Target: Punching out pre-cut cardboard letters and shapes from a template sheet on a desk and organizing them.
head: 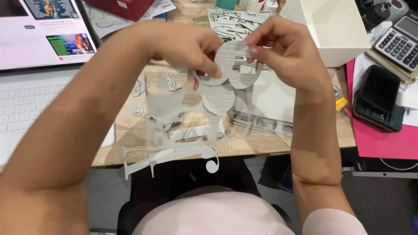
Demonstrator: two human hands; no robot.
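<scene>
Nearest, a pale pink lap is seen at the lower edge, and above it a long flat grey cut-out with a curled end overhangs the rim of the wooden tabletop. More thin, matt grey pieces, seemingly card or thin board, are scattered on the grainy wood: small rounded bits, a ragged sheet with shapes punched out, and a second disc lying flat.

Higher, a grey disc with slots cut through it is held in the air above the tabletop, between both hands. The left hand is closed on its left edge, thumb and fingertips pinched together in a tight grip. The right hand is closed on the upper right edge, fingers curled and pressed to the rim. The disc is turned roughly flat to the camera.

Beside the right forearm a grey sheet with oval holes along its lower edge rests on the tabletop. Farther right, a dark case lies on a bright pink folder, with a calculator beyond it. At the left, a white keyboard and a lit screen are seen. At the far edge stand a white box and another punched grey sheet.
</scene>
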